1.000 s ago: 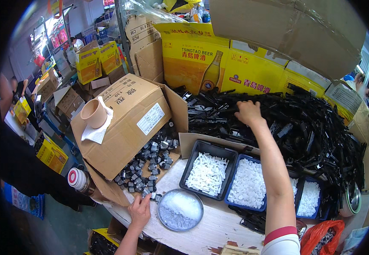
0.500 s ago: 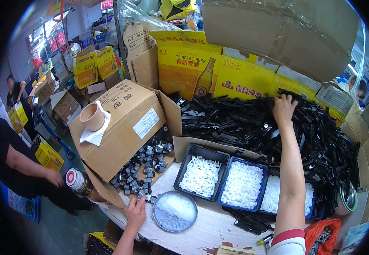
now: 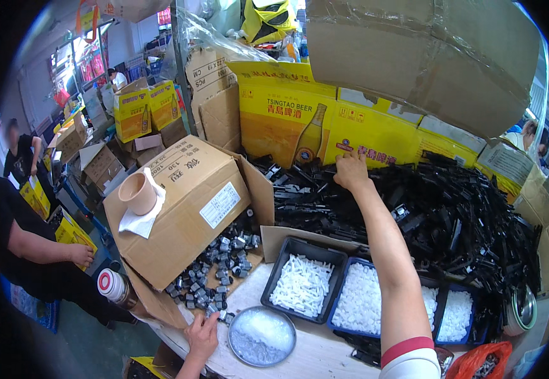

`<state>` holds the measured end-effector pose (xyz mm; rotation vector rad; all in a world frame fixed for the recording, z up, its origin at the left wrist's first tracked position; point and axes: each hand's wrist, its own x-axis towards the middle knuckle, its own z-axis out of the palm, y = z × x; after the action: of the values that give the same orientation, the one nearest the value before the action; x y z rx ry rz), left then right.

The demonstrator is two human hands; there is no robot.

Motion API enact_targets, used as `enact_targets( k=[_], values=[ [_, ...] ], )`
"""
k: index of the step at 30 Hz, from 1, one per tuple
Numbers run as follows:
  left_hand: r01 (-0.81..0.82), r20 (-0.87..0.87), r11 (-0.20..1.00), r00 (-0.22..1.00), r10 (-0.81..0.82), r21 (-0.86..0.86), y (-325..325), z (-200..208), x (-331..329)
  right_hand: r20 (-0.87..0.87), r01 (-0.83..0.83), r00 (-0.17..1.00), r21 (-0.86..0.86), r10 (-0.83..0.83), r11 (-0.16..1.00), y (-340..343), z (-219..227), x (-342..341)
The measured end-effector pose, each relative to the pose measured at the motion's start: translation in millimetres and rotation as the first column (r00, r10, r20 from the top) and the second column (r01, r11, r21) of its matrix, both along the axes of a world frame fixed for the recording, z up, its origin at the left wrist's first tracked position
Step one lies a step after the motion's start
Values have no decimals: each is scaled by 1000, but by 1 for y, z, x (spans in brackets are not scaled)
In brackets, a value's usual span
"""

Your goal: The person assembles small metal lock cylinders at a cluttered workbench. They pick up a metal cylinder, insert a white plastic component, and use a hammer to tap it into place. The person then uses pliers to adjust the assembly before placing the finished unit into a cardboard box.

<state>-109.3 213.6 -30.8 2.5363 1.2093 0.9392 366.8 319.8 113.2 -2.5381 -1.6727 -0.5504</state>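
Observation:
My left hand [image 3: 201,338] is at the near end of a pile of small grey-and-black parts [image 3: 210,276]. Its fingers are pinched on one small grey-and-black part, just left of a round metal dish [image 3: 262,357] of translucent whitish material. My right hand [image 3: 352,172] is stretched far out over a large heap of long black plastic parts [image 3: 325,207], by the yellow cardboard at the back. Its fingers look bent and apart, and I see nothing held in them. My right forearm covers part of a blue tray [image 3: 333,321] of small white pieces.
A black tray [image 3: 266,278] holds white sticks, and a further blue tray [image 3: 475,319] white pieces. A cardboard box [image 3: 179,218] carries a beige cup [image 3: 138,193]. A flask [image 3: 112,285] and a red bag [image 3: 483,363] flank the table. Another person's hand [image 3: 82,255] is at left.
My right hand has moved left across the black heap, and its forearm now crosses the trays. My left hand stays by the dish. The view has shifted slightly.

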Motion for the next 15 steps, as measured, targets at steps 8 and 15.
enact_targets(
  k=[8, 15],
  values=[
    [-9, 1, 999, 1000, 9, -43, -1, 1, 0, -38, 109, 990, -380, -133, 919, 45, -36, 1],
    [-10, 10, 999, 1000, 10, -34, -1, 2, -1, -441, -137, 887, -530, -134, 837, 32, 23, 31]
  ],
)
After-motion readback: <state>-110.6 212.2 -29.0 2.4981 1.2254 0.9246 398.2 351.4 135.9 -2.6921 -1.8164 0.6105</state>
